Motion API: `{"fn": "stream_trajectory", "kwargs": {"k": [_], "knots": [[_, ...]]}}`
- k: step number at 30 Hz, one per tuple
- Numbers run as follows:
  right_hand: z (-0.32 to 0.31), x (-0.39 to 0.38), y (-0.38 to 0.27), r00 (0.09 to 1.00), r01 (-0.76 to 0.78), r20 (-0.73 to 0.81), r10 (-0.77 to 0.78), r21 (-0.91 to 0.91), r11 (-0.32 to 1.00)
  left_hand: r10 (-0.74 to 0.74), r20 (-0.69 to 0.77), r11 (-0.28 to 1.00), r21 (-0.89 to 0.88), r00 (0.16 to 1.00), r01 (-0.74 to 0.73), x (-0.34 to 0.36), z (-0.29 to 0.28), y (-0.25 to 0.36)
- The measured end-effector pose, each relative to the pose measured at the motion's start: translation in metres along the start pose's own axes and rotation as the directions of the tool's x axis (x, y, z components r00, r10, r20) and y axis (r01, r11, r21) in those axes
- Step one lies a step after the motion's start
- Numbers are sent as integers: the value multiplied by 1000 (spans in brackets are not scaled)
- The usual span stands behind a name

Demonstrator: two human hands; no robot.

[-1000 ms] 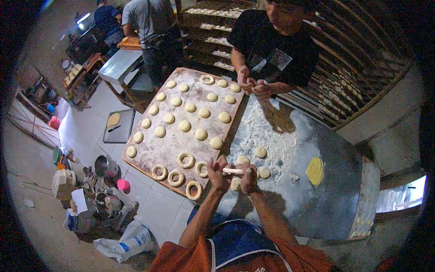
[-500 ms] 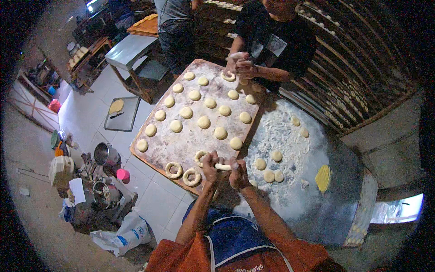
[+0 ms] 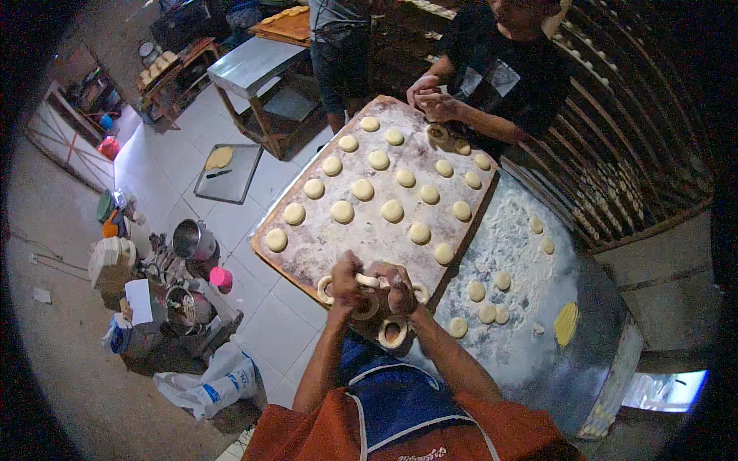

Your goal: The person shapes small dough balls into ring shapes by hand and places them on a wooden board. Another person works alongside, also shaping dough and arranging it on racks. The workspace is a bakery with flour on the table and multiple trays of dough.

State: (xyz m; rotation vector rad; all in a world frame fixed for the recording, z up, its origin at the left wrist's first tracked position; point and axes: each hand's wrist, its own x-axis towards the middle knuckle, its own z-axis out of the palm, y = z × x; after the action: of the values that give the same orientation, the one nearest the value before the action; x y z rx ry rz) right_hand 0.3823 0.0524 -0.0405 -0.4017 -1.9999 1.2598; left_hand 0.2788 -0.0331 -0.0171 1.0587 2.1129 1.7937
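My left hand (image 3: 348, 283) and my right hand (image 3: 395, 289) are close together above the near edge of a floured wooden board (image 3: 330, 250). Both have fingers curled round a pale dough ring (image 3: 368, 281), which shows between them. Several shaped rings lie on the board around my hands: one dough ring (image 3: 393, 333) sits at the near corner, another (image 3: 421, 293) shows beside my right hand, and one more (image 3: 324, 290) is partly covered by my left. Beyond them, several flattened dough rounds (image 3: 392, 210) are spread across the board.
Opposite me a co-worker's hands (image 3: 433, 101) are over the board's far corner, near a dough ring (image 3: 438, 134). To the right, a floured metal table (image 3: 530, 284) carries loose dough rounds. Pots (image 3: 192, 240) and a tray (image 3: 228, 175) are on the left.
My view has shifted, so the board sits further right in it. My hands still hold dough between them. The co-worker's hands have changed position, uncovering more of the far ring.
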Motion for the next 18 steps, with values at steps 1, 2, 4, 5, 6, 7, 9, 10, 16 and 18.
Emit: {"fn": "stream_trajectory", "kwargs": {"k": [1,2,4,5,6,7,9,10,16,18], "knots": [[-1,18,-24,988,-101,135,81,149,984,-63,-58,971,-235,996,48,1,-13,-21],[-7,36,-48,955,-224,248,162,247,943,-139,-71,965,-232,988,120,9,-18,-17],[-4,55,-66,926,-266,245,287,-114,957,-284,-96,939,-228,954,257,27,-28,-5],[0,63,-64,880,-393,221,420,-159,906,-259,-83,963,-101,962,250,36,-30,-2],[1,61,-63,891,-367,155,427,-309,877,-338,-54,941,17,940,339,44,-31,2],[0,59,-60,903,-338,92,420,-452,825,-413,-26,900,142,910,413,53,-33,11],[-13,45,-52,942,-215,52,331,-665,715,-42,-80,861,502,996,76,48,-33,-14],[-25,42,-59,910,-294,57,411,-612,734,149,-46,749,657,988,-82,46,-33,-31],[-116,-30,-94,786,-585,-88,611,-424,691,24,189,891,442,982,-107,37,-54,-31],[-156,-69,-84,747,-660,-276,605,-424,620,-44,151,919,393,988,-19,35,-46,-30]]}}
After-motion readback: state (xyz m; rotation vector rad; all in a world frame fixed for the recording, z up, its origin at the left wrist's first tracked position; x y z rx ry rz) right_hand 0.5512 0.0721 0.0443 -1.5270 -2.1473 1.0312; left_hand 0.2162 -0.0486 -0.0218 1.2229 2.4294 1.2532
